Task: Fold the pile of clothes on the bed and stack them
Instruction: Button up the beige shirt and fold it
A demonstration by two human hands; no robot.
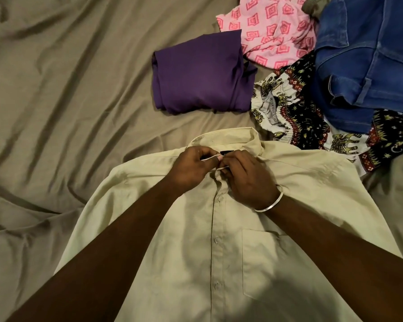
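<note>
Cream shirt (pixel 230 240) flat, front up, on bed (pixel 56 101). Left hand (pixel 193 168) and right hand (pixel 247 180) both pinch its collar placket. Folded purple garment (pixel 198 73) beyond; unfolded pile (pixel 323 77) right.

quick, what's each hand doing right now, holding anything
Left hand: fingers pinch the collar of the cream shirt at the top button.
Right hand: pinches the same collar from the other side.
</note>
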